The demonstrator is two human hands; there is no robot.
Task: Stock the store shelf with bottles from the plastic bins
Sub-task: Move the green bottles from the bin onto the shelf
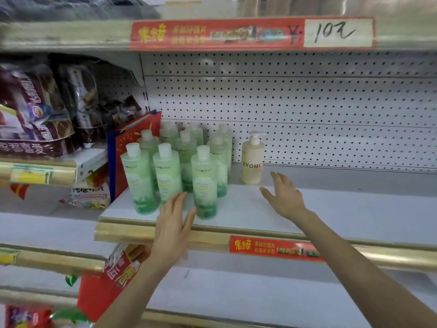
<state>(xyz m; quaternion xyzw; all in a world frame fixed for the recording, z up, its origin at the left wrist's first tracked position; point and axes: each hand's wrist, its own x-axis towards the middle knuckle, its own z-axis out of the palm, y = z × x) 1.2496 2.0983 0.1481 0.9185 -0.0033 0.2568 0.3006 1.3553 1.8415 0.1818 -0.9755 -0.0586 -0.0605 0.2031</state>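
Several green bottles with white caps stand in rows at the left end of the white shelf. To their right, by the pegboard, stands a pale yellow pump bottle marked ZYOME. My left hand reaches over the shelf's gold front edge with straight fingers, just in front of the front-row green bottles. My right hand hovers open above the shelf, a little in front of the pump bottle and apart from it. Neither hand holds anything. No bins are in view.
A red and blue gift bag leans against the green bottles' left side. Dark snack bags fill the neighbouring shelf at left. A red price strip runs along the shelf above. The white shelf extends to the right.
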